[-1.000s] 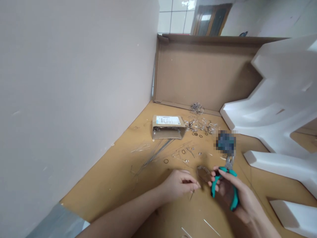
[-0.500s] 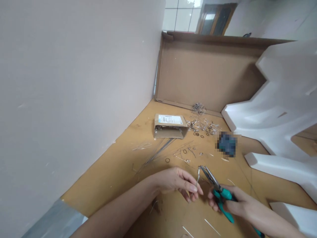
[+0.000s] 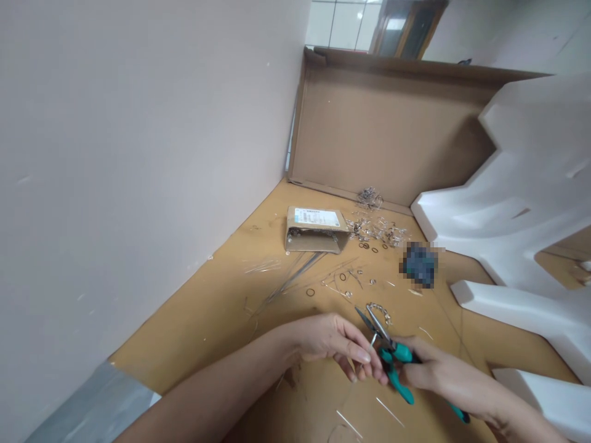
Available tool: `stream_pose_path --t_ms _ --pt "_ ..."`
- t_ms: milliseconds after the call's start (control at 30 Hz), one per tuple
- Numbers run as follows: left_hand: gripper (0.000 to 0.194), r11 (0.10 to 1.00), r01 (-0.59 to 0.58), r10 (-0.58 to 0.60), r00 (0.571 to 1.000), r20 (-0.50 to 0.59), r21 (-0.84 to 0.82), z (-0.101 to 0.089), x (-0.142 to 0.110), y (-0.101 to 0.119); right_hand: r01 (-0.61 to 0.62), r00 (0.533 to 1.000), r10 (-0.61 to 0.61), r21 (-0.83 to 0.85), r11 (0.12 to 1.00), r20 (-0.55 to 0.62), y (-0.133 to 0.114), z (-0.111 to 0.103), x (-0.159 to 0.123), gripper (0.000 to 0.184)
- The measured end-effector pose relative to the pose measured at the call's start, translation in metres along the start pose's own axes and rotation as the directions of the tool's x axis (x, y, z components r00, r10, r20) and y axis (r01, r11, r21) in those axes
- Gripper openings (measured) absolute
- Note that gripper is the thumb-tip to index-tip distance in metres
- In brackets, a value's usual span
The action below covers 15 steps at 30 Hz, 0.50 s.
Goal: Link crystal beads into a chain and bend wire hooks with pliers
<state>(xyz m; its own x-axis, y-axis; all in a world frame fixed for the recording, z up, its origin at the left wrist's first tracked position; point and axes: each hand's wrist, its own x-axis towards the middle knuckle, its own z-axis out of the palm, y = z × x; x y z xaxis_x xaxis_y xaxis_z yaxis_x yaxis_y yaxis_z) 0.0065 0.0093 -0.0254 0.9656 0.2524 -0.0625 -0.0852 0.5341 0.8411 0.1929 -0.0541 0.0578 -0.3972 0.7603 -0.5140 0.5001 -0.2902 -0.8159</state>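
Note:
My right hand [image 3: 425, 366] is wrapped round long-nose pliers [image 3: 392, 354] with green handles. Their jaws are parted and point up and left. Close to the jaws, my left hand [image 3: 344, 347] pinches a thin silvery piece of wire [image 3: 373, 339] between thumb and fingers. The upper end of that wire reaches the jaws; I cannot tell whether it touches them. Just beyond the jaw tips a short curved chain [image 3: 384, 312] of small metal links shows on the tabletop. Loose straight wires [image 3: 349, 424] lie below the hands.
A small cardboard box [image 3: 318, 244] with a white label lies on its side. Right of it is a heap of bent wire pieces [image 3: 369, 231]. Dark rings [image 3: 311, 292] lie about the tabletop. A large cardboard sheet [image 3: 392, 129] stands behind, white foam [image 3: 521, 307] at the right.
The pliers have moved left and slightly down, close to my left hand, and their jaws have parted wider. The link chain now shows beyond the jaws. My left hand keeps its pinch.

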Motion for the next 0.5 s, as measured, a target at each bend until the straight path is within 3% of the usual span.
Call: stream_pose_path --t_ms 500 --pt "0.019 0.998 0.043 -0.042 0.999 0.018 -0.037 -0.0015 -0.0002 0.0007 0.009 1.000 -0.011 -0.057 0.998 -0.022 0.0082 0.0023 0.0023 0.019"
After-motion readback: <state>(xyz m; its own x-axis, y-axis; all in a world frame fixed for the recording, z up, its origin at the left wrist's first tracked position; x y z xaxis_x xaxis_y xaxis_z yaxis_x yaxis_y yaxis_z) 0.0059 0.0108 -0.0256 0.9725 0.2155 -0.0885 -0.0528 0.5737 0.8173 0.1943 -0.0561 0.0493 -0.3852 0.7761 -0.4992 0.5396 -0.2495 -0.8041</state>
